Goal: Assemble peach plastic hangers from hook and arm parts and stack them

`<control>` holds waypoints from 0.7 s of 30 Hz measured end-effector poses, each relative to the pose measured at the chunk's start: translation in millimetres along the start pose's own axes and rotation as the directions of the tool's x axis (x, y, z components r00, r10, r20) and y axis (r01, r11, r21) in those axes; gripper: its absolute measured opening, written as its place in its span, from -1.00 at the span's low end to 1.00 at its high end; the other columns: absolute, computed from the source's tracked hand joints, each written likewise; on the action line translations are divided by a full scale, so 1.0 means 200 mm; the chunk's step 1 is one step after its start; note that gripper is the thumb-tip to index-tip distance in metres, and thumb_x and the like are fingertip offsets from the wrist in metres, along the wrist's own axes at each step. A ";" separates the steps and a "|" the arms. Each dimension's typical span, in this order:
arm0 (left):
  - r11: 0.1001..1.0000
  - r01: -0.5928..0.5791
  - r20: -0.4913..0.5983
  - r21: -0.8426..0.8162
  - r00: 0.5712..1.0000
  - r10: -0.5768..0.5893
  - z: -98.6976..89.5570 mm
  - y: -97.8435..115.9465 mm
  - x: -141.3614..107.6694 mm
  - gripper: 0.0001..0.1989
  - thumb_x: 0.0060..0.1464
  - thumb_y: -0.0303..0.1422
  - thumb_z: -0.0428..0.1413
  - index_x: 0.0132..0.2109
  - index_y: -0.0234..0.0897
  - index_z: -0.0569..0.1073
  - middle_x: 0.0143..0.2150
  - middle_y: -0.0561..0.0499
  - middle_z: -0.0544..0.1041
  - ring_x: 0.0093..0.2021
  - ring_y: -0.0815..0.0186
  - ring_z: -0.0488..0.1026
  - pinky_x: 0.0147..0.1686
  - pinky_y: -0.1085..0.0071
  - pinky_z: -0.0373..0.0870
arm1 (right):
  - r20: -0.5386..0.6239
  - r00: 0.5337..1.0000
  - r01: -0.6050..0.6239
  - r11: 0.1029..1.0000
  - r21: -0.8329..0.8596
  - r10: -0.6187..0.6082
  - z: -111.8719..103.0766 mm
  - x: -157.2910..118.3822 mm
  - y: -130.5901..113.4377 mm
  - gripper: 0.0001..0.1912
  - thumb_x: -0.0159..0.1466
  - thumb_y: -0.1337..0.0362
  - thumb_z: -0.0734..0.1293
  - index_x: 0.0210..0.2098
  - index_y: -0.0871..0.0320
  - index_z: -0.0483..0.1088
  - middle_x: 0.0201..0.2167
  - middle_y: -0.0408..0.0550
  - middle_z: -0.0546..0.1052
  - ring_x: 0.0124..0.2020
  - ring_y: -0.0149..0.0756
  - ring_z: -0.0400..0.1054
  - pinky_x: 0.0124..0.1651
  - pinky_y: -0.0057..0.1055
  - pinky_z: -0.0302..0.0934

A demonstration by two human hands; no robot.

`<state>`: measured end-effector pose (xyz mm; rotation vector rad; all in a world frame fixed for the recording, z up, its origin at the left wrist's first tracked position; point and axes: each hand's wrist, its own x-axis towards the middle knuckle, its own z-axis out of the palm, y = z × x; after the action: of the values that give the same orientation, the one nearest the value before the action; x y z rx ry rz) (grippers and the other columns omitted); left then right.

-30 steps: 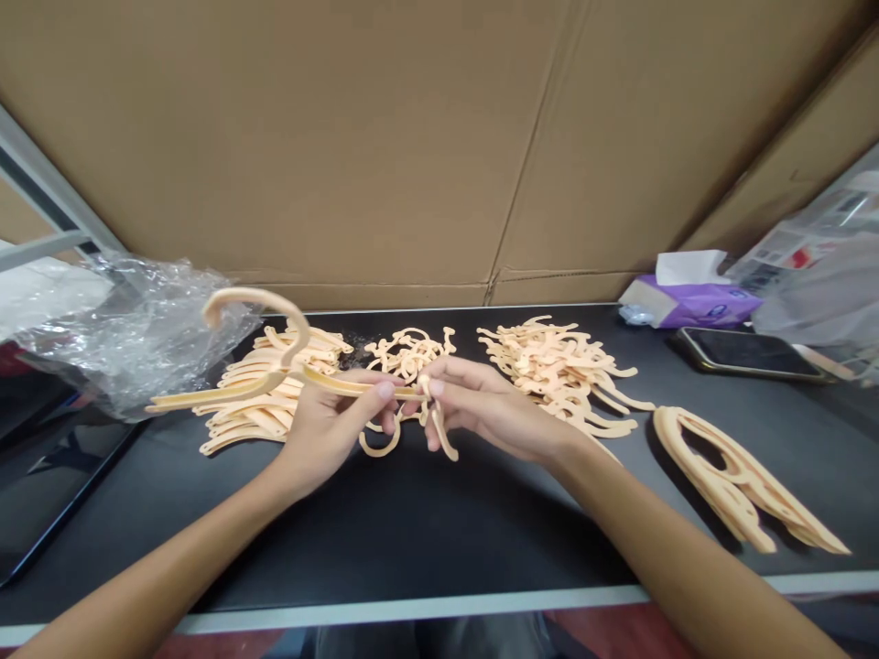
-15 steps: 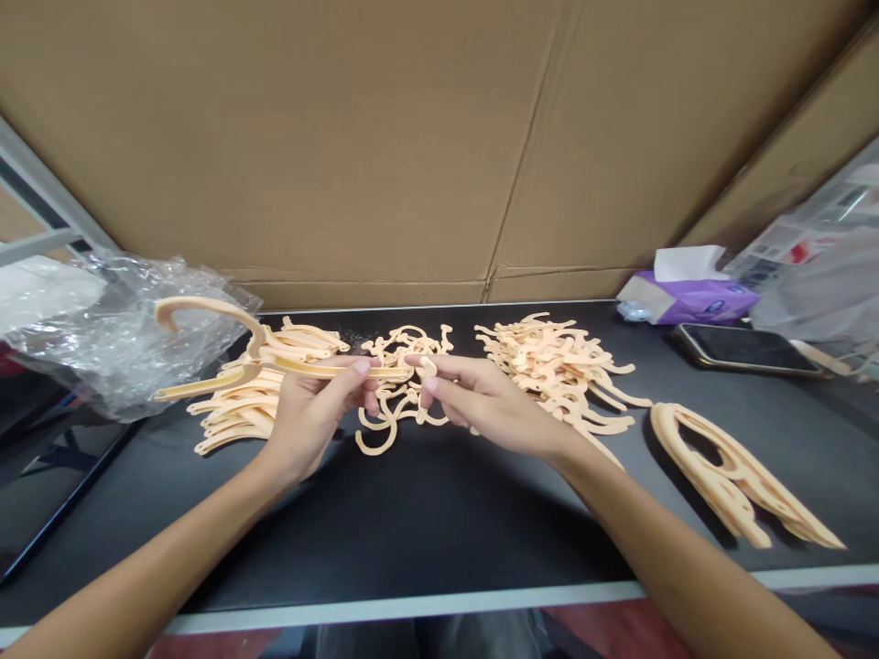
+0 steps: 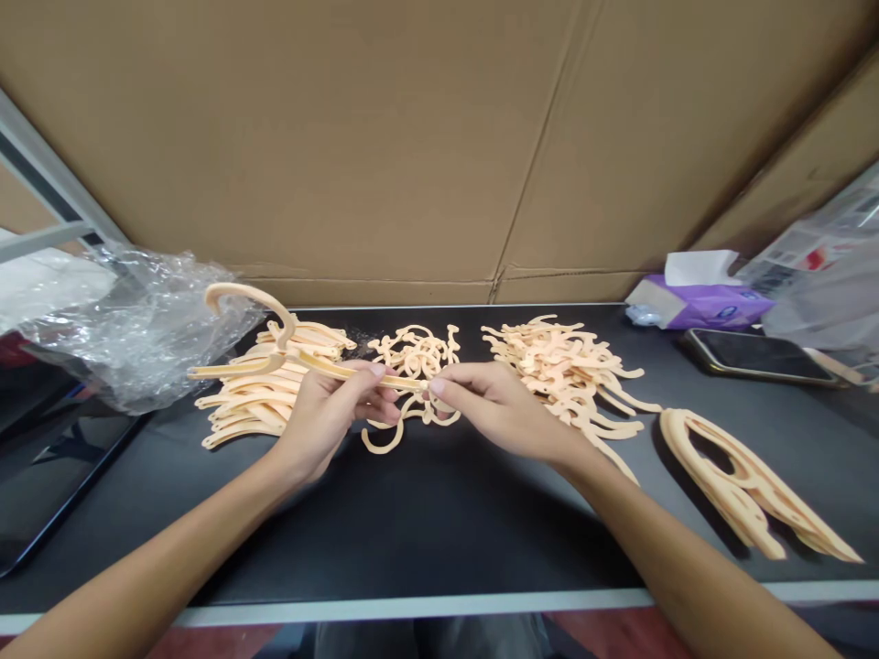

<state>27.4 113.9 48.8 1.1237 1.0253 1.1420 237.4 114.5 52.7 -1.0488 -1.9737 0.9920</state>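
Note:
My left hand (image 3: 336,412) is closed around one arm of a peach plastic clothes hanger (image 3: 247,368), whose curved hook sticks up at the left. My right hand (image 3: 491,403) pinches at the tip of that same arm, where a small peach hook piece meets it, mostly hidden by the fingers. Behind the hands lie a pile of small peach hook pieces (image 3: 412,346), a stack of straight hanger arms (image 3: 251,407) on the left and a heap of curved hook parts (image 3: 563,361) on the right.
Several hangers (image 3: 742,476) lie stacked together at the right of the black table (image 3: 426,522). A phone (image 3: 762,355) and a purple tissue pack (image 3: 714,302) are at the back right. Crumpled clear plastic (image 3: 157,320) sits at the left. Cardboard (image 3: 385,156) stands behind.
My right fingers have closed over the small hook piece at the arm's tip, so it shows less. The hanger has tilted, its right end lower, and the view has shifted slightly.

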 end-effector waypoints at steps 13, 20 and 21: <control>0.992 0.062 0.028 -0.107 0.998 -0.059 0.01 0.00 -0.01 -0.75 -0.05 -0.29 0.33 -0.33 -0.42 0.53 -0.49 -0.04 0.60 -0.51 0.31 0.57 -0.44 0.44 0.58 | 0.169 0.985 -0.065 0.987 0.149 0.040 -0.03 0.00 0.01 -0.58 0.39 0.03 0.22 -0.48 0.18 0.36 -0.60 -0.17 0.41 -0.51 -0.43 0.22 -0.39 -0.45 0.06; 0.996 0.053 0.055 -0.075 0.997 -0.049 0.02 0.01 -0.02 -0.77 -0.04 -0.30 0.31 -0.42 -0.42 0.53 -0.54 -0.03 0.58 -0.57 0.33 0.54 -0.49 0.47 0.55 | 0.295 0.955 -0.069 0.953 0.295 -0.022 -0.04 0.01 0.03 -0.67 0.41 0.06 0.21 -0.26 0.19 0.42 -0.59 -0.21 0.39 -0.52 -0.44 0.21 -0.45 -0.47 0.01; 0.996 0.057 0.055 -0.071 0.997 -0.053 0.02 0.01 -0.02 -0.77 -0.04 -0.30 0.31 -0.44 -0.42 0.53 -0.54 -0.04 0.58 -0.58 0.33 0.53 -0.50 0.48 0.53 | 0.300 0.953 -0.044 0.959 0.280 -0.044 -0.04 0.02 0.03 -0.63 0.42 0.05 0.20 -0.35 0.19 0.41 -0.58 -0.20 0.39 -0.52 -0.45 0.19 -0.44 -0.46 0.01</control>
<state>30.3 109.8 51.7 1.0570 0.9613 1.0918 244.8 121.9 52.2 -0.7714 -1.9883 1.4604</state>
